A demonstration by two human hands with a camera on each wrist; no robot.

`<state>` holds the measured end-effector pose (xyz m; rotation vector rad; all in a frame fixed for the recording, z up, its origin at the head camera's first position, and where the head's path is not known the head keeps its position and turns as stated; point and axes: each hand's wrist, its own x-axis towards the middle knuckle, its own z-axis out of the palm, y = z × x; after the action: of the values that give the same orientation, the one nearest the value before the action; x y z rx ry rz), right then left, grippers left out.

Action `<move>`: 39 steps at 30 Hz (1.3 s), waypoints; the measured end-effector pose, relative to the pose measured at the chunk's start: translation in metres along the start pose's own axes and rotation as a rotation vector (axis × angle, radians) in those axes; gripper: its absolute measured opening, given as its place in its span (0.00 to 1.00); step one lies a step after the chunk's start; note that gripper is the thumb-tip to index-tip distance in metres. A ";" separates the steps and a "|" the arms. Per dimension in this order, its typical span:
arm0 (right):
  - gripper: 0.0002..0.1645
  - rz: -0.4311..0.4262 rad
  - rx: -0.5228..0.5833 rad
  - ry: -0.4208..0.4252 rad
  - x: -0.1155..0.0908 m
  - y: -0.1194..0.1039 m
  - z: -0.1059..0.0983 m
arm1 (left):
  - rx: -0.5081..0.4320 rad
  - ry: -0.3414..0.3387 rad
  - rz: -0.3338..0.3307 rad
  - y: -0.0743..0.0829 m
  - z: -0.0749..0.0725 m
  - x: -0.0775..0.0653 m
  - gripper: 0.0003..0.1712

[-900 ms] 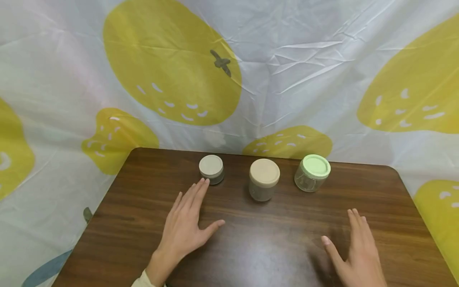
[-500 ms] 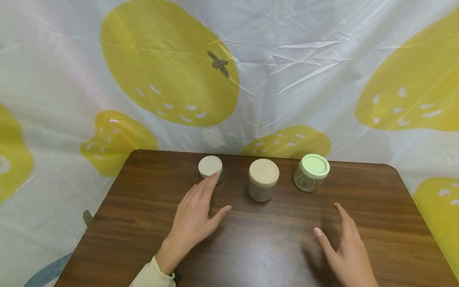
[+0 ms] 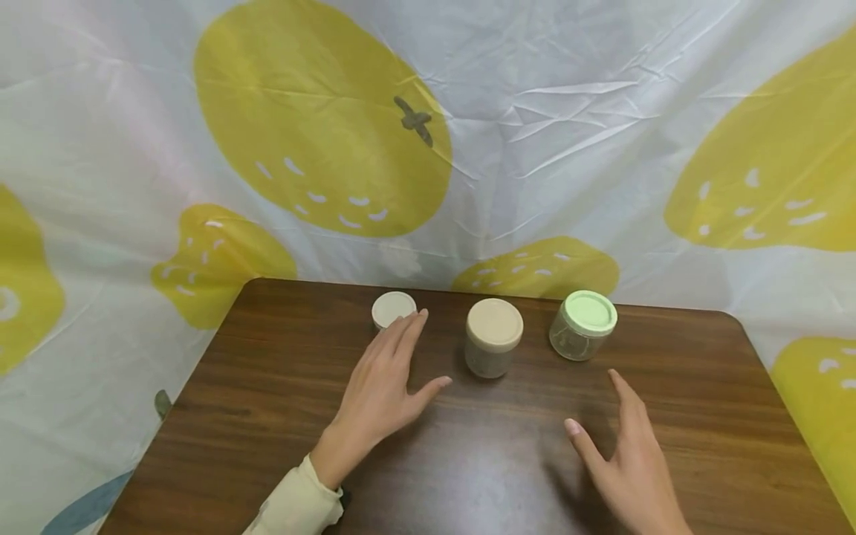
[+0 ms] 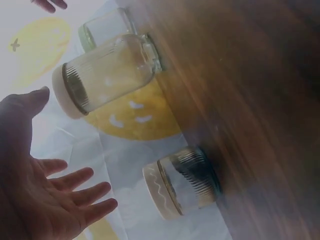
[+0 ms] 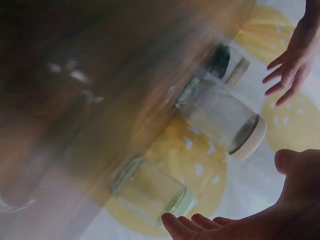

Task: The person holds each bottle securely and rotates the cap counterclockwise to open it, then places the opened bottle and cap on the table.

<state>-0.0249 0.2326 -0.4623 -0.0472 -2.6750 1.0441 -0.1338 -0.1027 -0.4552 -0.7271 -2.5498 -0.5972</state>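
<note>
Three lidded glass jars stand upright in a row: a short one with an off-white lid (image 3: 393, 306) at left, a tall one with a beige lid (image 3: 493, 338), and a medium one with a green lid (image 3: 583, 327). My left hand (image 3: 374, 397), fingers extended and thumb spread, hovers in front of the short jar and hides its lower part in the head view. The left wrist view shows a gap between that hand and the short jar (image 4: 182, 182). In front of the green-lidded jar, my right hand (image 3: 631, 464) is held with thumb and fingers apart, holding nothing.
The jars stand toward the back of a dark wooden table (image 3: 247, 401) with rounded corners. Directly behind its back edge hangs a white cloth (image 3: 508, 148) printed with yellow fruit.
My left hand has moved rightward and slightly forward, from the short jar toward the tall one. The right hand has come leftward and a little forward. The jars stay in place.
</note>
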 end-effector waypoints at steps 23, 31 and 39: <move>0.71 -0.096 0.139 0.156 0.049 -0.031 0.033 | -0.070 -0.163 -0.158 0.017 0.014 0.042 0.75; 0.66 -0.131 0.151 0.136 0.061 -0.042 0.043 | -0.170 -0.224 -0.189 0.022 0.022 0.051 0.80; 0.67 -0.119 0.166 0.110 0.072 -0.049 0.055 | -0.277 -0.250 -0.192 0.026 0.039 0.054 0.88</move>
<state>-0.1057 0.1688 -0.4513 0.0830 -2.4522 1.1845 -0.1709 -0.0420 -0.4525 -0.6885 -2.8218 -0.9956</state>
